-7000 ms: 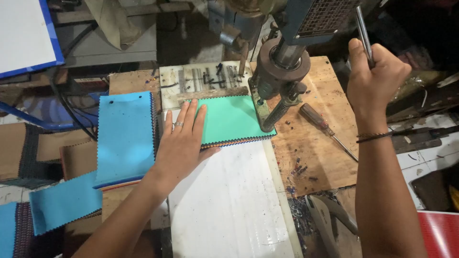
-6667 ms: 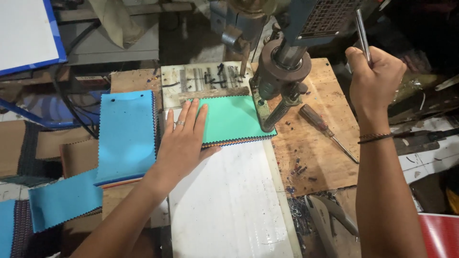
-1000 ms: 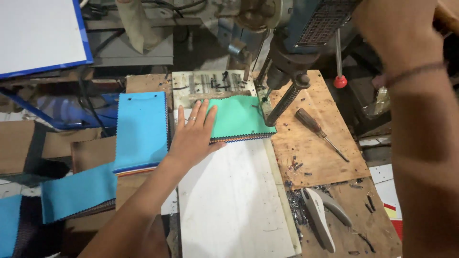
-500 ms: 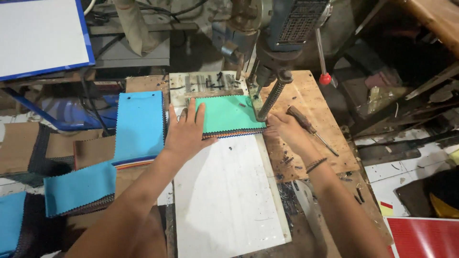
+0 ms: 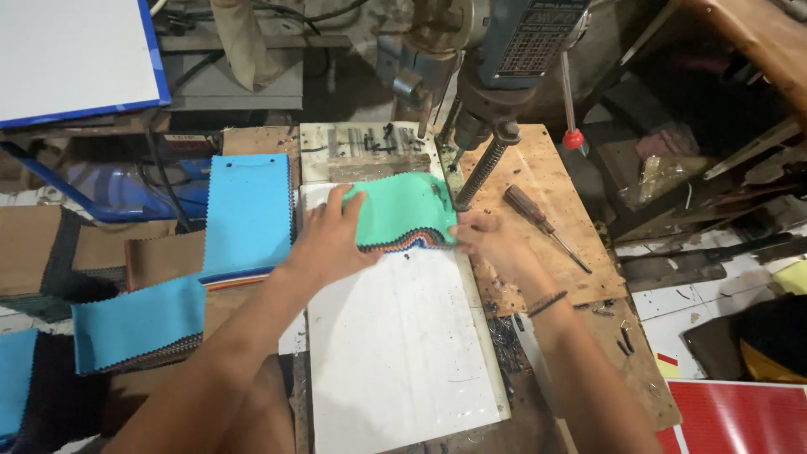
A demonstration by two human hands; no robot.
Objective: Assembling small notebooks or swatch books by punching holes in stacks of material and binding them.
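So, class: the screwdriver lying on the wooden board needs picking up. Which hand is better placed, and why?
Probably the right hand. It rests at the green swatch stack's right edge, nearest the screwdriver. The left hand lies flat on the stack, farther away.

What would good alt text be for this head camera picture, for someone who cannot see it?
Two bare hands, left hand and right hand, hold a green-topped stack of fabric swatches on a white board under a drill press. A screwdriver lies to the right, blue swatch stacks to the left.
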